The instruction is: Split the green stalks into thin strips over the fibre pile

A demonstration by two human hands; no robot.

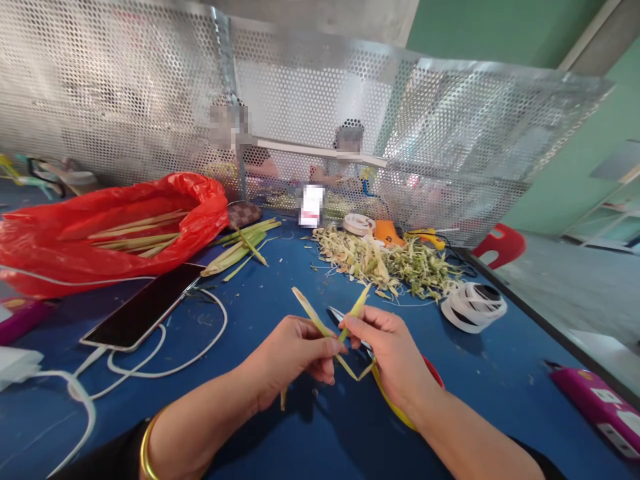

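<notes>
In front of me, my left hand [303, 343] is closed in a pinch on a pale green-yellow leaf strip [309, 310]. My right hand [387, 347] pinches a greener piece of leaf [359, 305] that crosses close to it. Below the fingertips the strip bends into a V; whether both are one piece I cannot tell. A pair of scissors [393, 405] with yellow and red handles passes behind my right hand, blade tips showing past the fingers. Whether the palm grips the scissors or they rest on the table is hidden.
On the blue table [260, 440], a red plastic bag [115, 200] holds long leaves, with loose leaves [240, 250] beside it. A phone [145, 307] with a white cable lies left. Trimmings [370, 260], a white tape roll [473, 307] and a purple device [595, 407] are right. People sit behind the perforated screen.
</notes>
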